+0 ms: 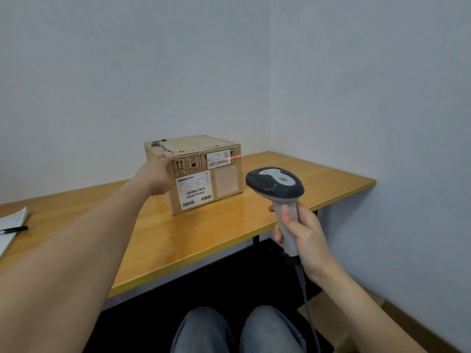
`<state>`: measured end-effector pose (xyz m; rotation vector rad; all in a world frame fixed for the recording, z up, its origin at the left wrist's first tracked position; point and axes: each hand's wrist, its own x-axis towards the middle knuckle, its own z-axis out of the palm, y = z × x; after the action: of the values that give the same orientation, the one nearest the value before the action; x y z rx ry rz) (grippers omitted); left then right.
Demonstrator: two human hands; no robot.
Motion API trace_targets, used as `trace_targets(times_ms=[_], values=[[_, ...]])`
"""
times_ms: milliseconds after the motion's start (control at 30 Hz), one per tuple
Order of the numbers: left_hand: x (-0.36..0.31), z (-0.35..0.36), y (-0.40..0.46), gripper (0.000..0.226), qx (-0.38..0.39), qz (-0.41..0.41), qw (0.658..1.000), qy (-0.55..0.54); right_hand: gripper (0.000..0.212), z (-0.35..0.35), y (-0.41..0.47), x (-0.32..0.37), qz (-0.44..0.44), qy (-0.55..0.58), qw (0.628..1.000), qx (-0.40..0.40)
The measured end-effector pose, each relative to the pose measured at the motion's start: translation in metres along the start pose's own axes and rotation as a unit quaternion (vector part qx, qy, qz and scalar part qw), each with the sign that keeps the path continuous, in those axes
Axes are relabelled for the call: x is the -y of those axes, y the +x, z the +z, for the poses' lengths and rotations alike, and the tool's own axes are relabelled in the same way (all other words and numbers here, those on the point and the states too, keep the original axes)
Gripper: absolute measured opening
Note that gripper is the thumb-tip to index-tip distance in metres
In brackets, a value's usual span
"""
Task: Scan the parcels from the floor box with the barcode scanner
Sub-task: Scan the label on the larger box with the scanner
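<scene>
Cardboard parcel (201, 174) sits on the wooden table (216, 235), middle of the frame, near the corner of the walls. Facing side carries handling symbols, a large white shipping label (195, 191) lower left and a smaller barcode label (218, 159) upper right. Red scan line (233, 156) falls across that smaller label (runs just past the box's right edge). Left hand (155, 175) lies against the parcel's left side, thumb at the top edge; fingers hidden behind the box, so grip cannot be told. Right hand (303, 235), right of centre, wraps its fingers round the handle of the barcode scanner (279, 194), head aimed at the parcel, cable hanging down. Notebook (11, 225) with a pen (14, 229) on it at the left frame edge. Floor box (328, 319) partly seen lower right, behind the right forearm.
</scene>
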<state>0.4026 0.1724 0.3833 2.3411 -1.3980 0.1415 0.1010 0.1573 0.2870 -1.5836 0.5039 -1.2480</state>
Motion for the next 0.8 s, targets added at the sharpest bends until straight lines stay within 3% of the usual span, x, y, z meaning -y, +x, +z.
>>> trace_targets(times_ms=[700,800], values=[[-0.0032,-0.0009,-0.0032,0.08,-0.003,-0.001,1.0,0.0,0.038,0.0018,-0.0025,0.0005,0.022,0.017,1.0,-0.004],[-0.0014,-0.0005,-0.0023,0.08,-0.004,0.002,1.0,-0.005,0.026,0.0025,-0.003,0.0007,0.042,0.013,0.999,0.031]])
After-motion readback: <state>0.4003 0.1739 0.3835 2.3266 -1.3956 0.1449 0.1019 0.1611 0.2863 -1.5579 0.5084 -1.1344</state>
